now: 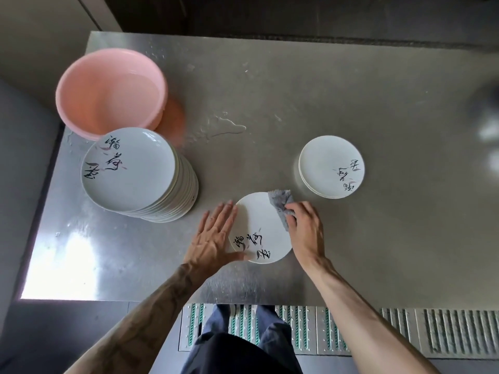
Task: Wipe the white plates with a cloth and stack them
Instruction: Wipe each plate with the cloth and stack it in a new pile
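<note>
Left hand (213, 236) steadies white, black-lettered plate (259, 225) while right hand (306, 229) grips grey cloth (280, 203).

The plate (259, 220) beside the left fingers (225, 214) was white with black brush script — the cloth (279, 205) under the right fingers (294, 211), grey.

The steel table (270, 103) is lit softly and evenly, with only faint shadows cast, while a white glare patch is burned into its near left corner. The central plate (260, 220) is rendered sharply, but the table's edges are bowed by wide-angle distortion and the far right is smeared by blur.
</note>
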A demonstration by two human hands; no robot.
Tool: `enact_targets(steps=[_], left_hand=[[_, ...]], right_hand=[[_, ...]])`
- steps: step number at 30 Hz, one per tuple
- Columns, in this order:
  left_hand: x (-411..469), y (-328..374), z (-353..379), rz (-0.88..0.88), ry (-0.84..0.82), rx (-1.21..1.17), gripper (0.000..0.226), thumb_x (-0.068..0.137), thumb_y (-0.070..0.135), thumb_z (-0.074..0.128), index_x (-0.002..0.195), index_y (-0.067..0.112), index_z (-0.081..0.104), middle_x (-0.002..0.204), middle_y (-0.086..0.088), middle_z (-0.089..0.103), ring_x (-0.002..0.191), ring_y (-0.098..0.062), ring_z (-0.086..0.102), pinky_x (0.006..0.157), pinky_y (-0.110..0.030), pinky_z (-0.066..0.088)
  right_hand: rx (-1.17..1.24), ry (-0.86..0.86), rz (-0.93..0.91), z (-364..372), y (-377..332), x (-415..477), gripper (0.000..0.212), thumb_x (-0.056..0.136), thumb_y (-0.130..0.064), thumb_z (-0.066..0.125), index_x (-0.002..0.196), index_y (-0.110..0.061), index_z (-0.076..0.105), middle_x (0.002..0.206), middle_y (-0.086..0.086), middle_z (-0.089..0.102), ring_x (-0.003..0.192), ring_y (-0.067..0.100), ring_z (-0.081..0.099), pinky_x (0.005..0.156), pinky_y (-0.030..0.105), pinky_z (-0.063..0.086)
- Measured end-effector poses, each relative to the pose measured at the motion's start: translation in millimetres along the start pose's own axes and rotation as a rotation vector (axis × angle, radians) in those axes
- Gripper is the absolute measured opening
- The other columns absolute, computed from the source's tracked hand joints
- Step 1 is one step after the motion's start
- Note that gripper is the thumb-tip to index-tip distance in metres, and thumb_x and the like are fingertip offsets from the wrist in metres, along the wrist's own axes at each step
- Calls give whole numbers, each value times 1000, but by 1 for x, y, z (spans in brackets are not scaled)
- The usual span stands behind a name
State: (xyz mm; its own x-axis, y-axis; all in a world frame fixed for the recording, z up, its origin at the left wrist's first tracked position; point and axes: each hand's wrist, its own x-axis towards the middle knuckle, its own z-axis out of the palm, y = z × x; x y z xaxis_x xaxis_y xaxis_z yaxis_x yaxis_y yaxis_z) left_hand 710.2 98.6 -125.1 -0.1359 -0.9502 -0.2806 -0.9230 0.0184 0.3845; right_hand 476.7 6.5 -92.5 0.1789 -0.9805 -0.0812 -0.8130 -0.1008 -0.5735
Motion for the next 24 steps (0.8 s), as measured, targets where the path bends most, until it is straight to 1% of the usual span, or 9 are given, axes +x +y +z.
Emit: enact_targets(steps=[4,8,14,16,17,19,20,22,24], left_hand=[[-1,5,10,232,58,122,126,76,88,54,165,11,8,173,-10,-1,160,-29,-2,129,-50,2],[6,14,13,297,103,209,106,82,57,72,163,12,21,170,-18,10,157,-41,8,127,-56,14],[11,26,-19,335,101,160,64,103,48,35,158,16,37,164,-12,35,151,-37,32,125,-56,25],[15,37,-40,248,63,2,60,103,56,34,151,25,52,146,-2,60,136,-22,55,117,-42,39],[15,44,-50,170,60,-136,54,102,61,36,138,31,63,122,4,71,114,-15,65,100,-33,48],[16,59,-68,-24,58,-494,44,98,66,49,92,28,69,72,10,58,63,-8,54,62,-28,42],[16,66,-76,-124,37,-700,50,96,65,55,81,19,65,66,7,54,57,-9,51,57,-29,43],[11,74,-85,-269,-8,-1070,54,95,57,63,96,4,71,83,-8,73,77,-19,71,69,-35,60],[2,79,-94,-275,-29,-1243,44,99,45,66,129,13,63,115,-8,75,108,-26,72,86,-44,62]], right_hand=[[46,6,14,-5,12,-15,27,84,6,70,108,-8,71,105,5,64,99,27,62,89,34,49],[120,18,61,-10,19,-23,22,88,3,71,106,-9,71,103,3,69,97,23,64,84,22,43],[431,203,259,-33,15,-19,15,93,-7,70,107,-13,71,92,-5,73,79,-3,62,75,14,48],[624,287,326,-46,7,-11,15,95,-11,70,109,-13,71,94,-8,75,85,0,65,82,21,52],[697,314,343,-53,2,-7,16,95,-13,70,112,-12,71,98,-6,75,89,5,66,87,26,53],[756,330,322,-64,-12,2,17,96,-15,70,113,-14,70,100,-6,74,92,9,66,90,30,53],[752,316,292,-69,-20,6,16,96,-15,70,112,-16,71,100,-9,74,92,7,67,89,27,52],[703,268,201,-76,-36,13,15,96,-13,69,108,-21,70,97,-16,74,90,1,68,84,15,50],[638,226,124,-82,-49,20,17,95,-11,69,106,-25,70,95,-20,73,88,-3,67,81,10,48]])
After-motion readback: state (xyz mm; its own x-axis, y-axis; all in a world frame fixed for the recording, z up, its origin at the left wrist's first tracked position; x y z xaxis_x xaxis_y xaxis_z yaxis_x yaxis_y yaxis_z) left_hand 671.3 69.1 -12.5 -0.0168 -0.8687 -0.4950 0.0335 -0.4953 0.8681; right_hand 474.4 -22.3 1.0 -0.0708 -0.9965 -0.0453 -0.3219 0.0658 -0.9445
